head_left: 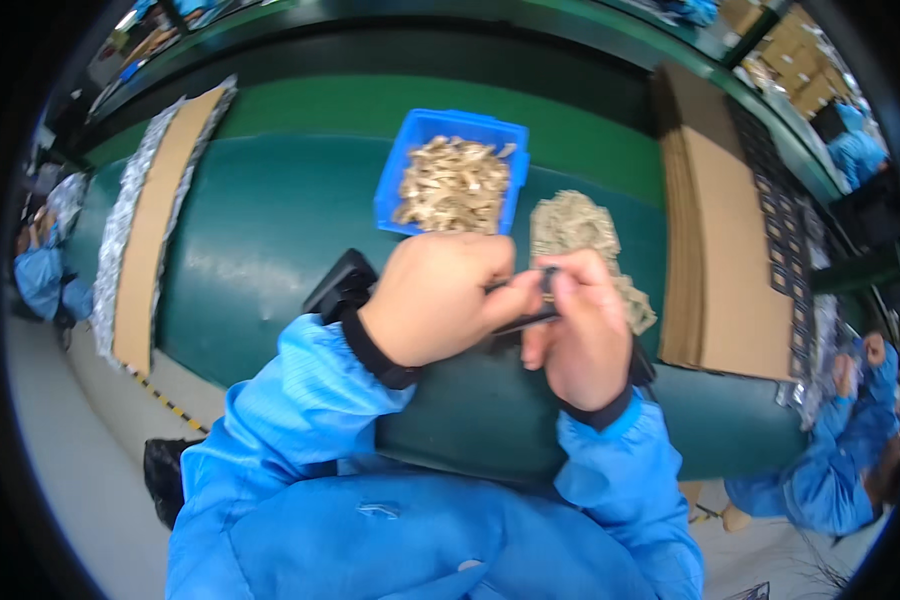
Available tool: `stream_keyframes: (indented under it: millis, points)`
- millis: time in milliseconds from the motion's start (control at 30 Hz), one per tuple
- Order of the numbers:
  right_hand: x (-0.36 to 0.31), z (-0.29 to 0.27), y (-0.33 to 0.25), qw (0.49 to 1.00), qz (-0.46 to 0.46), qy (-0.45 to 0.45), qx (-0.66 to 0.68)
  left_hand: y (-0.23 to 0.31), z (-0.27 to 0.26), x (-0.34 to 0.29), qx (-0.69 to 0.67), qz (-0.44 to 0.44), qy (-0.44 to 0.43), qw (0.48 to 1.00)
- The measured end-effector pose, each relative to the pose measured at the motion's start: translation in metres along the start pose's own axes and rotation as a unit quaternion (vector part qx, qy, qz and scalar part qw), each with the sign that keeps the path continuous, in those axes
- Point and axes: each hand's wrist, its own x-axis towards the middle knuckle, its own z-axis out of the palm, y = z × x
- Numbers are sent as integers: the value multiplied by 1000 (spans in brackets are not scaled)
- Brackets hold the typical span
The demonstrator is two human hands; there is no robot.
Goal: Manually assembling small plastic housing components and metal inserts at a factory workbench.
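Note:
Over the green table, my left hand (440, 295) and my right hand (588, 335) meet, both closed on a small black part (548, 283). My left thumb and fingers press at its left side while my right thumb and fingers pinch it from the right. The fingers hide much of the part, and its exact kind does not show. Just beyond my left hand stands a blue bin (382, 205) full of small gold-coloured metal pieces (455, 185). A loose heap of pale beige pieces (573, 225) lies beyond my right hand. A black object (342, 284) shows beside my left wrist.
Stacked cardboard sheets (725, 250) stand on the right, alongside a black tray with rows of square pockets (782, 240). At the left lies a cardboard strip (160, 215) edged with silvery wrapping. People in blue sleeves (840, 460) sit at the right and far left.

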Motion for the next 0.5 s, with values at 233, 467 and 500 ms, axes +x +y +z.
stream_keyframes:
  millis: [233, 467, 500]
  points:
    - [-11, -1, -23, 876, -264, -3, -404, 0, -9, -3, 48, 165, -14, 985]
    - [-90, -18, -18, 771, -344, 1, -537, 14, 5, -18, -53, 179, -173, 967]
    - [-98, -20, -15, 701, -390, 29, -597, 18, 9, -20, -50, 173, -181, 967]
